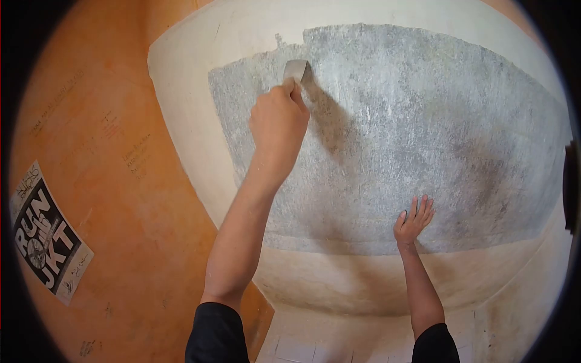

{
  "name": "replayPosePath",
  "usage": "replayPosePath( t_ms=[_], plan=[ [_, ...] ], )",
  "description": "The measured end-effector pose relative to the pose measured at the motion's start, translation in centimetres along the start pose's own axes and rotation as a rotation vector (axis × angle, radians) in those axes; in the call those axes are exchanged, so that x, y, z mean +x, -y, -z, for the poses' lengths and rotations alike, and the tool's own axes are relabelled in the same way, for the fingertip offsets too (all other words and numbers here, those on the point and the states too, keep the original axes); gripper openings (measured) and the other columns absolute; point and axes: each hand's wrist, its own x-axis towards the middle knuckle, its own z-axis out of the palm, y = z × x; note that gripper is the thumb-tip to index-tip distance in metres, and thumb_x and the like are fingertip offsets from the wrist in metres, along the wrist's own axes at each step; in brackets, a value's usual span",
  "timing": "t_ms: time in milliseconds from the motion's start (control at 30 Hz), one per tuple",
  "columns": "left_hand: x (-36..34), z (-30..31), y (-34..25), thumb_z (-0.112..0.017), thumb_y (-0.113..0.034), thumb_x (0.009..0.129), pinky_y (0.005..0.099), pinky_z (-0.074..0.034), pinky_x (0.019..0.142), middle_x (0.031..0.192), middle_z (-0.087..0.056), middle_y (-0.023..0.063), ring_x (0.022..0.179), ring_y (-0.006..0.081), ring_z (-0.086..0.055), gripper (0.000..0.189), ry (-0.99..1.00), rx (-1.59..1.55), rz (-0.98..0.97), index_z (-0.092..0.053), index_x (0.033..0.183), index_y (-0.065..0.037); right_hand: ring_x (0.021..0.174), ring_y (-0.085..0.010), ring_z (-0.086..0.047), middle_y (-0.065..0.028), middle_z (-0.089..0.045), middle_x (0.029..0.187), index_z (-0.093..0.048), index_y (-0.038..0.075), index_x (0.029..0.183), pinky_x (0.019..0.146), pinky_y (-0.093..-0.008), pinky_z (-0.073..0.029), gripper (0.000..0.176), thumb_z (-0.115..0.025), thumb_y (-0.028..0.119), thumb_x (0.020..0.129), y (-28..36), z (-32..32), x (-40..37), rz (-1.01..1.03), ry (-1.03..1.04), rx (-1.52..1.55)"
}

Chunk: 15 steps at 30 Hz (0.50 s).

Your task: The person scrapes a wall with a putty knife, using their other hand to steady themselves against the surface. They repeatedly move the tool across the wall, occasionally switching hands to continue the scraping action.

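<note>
My left hand (278,118) is raised high, its fingers wrapped round the handle of a putty knife (296,69). The wide metal blade points upward against the grey, rough patch (387,115) on the wall, near that patch's upper left edge. Most of the handle is hidden inside my fist. Lower and to the right, my right hand (414,224) rests with spread fingers over the lower part of the grey patch, holding nothing.
A cream-coloured border (187,115) of wall surrounds the grey patch. To the left stands an orange wall (115,199) with handwriting and a black-and-white poster (48,236). Pale tiles (302,351) show at the bottom, and a dark object (571,187) is at the right edge.
</note>
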Motion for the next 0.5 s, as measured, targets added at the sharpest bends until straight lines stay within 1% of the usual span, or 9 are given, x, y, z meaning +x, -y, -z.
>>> replayPosePath(
  t_ms=[133, 200, 267, 367, 400, 500],
  plan=[
    [2.2, -0.6, -0.6, -0.058, -0.025, 0.097, 0.0486, -0.054, 0.075, 0.084, -0.071, 0.0226, 0.082, 0.0434, -0.068, 0.027, -0.033, -0.033, 0.022, -0.075, 0.114, -0.013, 0.146, -0.0440, -0.030, -0.0204, -0.039, 0.155, -0.048, 0.005, 0.145, 0.117, -0.0614, -0.016, 0.050, -0.039, 0.029, 0.102, 0.2, -0.1, 0.1, 0.008, -0.018, 0.001],
    [1.2, 0.0, -0.5, -0.058, -0.025, 0.097, 0.0483, -0.054, 0.074, 0.083, -0.071, 0.0225, 0.081, 0.0432, -0.069, 0.027, -0.042, -0.041, 0.039, -0.075, 0.113, -0.013, 0.146, -0.0442, -0.030, -0.0211, -0.039, 0.155, -0.049, 0.004, 0.144, 0.117, -0.0613, -0.017, 0.049, -0.038, 0.028, 0.103, 0.2, 0.1, 0.1, -0.015, 0.017, -0.016],
    [-0.3, 0.3, -1.3, -0.057, -0.027, 0.098, 0.0472, -0.055, 0.073, 0.082, -0.071, 0.0223, 0.080, 0.0422, -0.069, 0.028, 0.042, 0.007, 0.004, -0.076, 0.112, -0.012, 0.145, -0.0443, -0.030, -0.0213, -0.039, 0.155, -0.049, 0.004, 0.144, 0.117, -0.0611, -0.016, 0.049, -0.038, 0.028, 0.103, 0.0, 0.1, 0.2, 0.001, 0.008, -0.019],
    [2.1, 0.0, -2.0, -0.058, -0.026, 0.097, 0.0472, -0.055, 0.073, 0.081, -0.071, 0.0227, 0.079, 0.0413, -0.069, 0.028, -0.023, -0.080, 0.029, -0.076, 0.111, -0.010, 0.145, -0.0444, -0.031, -0.0214, -0.039, 0.154, -0.050, 0.004, 0.143, 0.117, -0.0608, -0.016, 0.048, -0.038, 0.028, 0.103, 0.0, -0.1, 0.2, 0.008, -0.020, -0.011],
    [2.3, 0.6, -2.7, -0.058, -0.026, 0.097, 0.0477, -0.055, 0.073, 0.081, -0.071, 0.0234, 0.080, 0.0415, -0.069, 0.028, -0.044, -0.027, 0.004, -0.075, 0.112, -0.009, 0.145, -0.0444, -0.031, -0.0213, -0.039, 0.154, -0.050, 0.004, 0.143, 0.117, -0.0607, -0.016, 0.048, -0.038, 0.028, 0.103, 0.0, 0.0, 0.1, 0.013, -0.021, 0.000],
    [0.2, 0.2, -2.2, -0.058, -0.026, 0.097, 0.0473, -0.055, 0.074, 0.083, -0.071, 0.0234, 0.080, 0.0416, -0.070, 0.029, 0.020, 0.015, 0.053, -0.075, 0.114, -0.009, 0.144, -0.0447, -0.032, -0.0214, -0.040, 0.154, -0.050, 0.004, 0.143, 0.117, -0.0606, -0.016, 0.047, -0.038, 0.027, 0.103, 0.0, 0.2, 0.0, 0.001, 0.009, -0.001]
  ],
)
